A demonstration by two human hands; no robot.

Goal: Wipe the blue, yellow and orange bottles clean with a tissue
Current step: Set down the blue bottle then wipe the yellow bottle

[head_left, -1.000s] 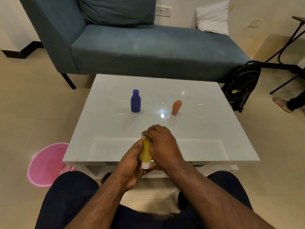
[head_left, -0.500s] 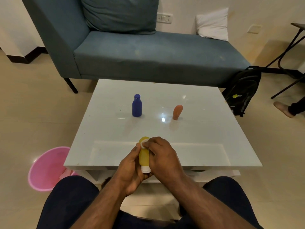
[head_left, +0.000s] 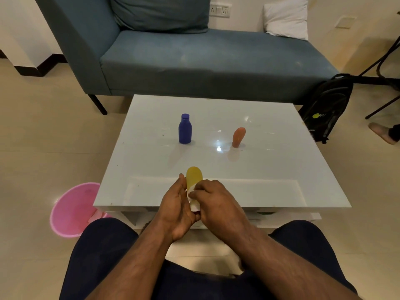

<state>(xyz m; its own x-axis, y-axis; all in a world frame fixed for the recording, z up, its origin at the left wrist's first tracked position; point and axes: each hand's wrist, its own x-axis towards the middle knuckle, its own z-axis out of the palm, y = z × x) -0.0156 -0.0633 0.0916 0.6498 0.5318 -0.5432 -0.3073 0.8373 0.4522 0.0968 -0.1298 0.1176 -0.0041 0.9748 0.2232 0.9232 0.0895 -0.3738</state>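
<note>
The yellow bottle with a white cap is held cap-down over the near edge of the white table. My left hand grips its lower part. My right hand pinches a small white tissue against the bottle's side, below its rounded top. The blue bottle stands upright at the table's middle left. The orange bottle stands at the middle right. Both are well beyond my hands.
A pink bucket sits on the floor left of the table. A blue sofa runs behind it, with a black backpack at its right end. Another person's foot shows at far right. My dark-clothed knees lie below.
My right hand has slid the tissue down from the bottle's top toward its middle, baring the yellow rounded end. The view has tilted down slightly.
</note>
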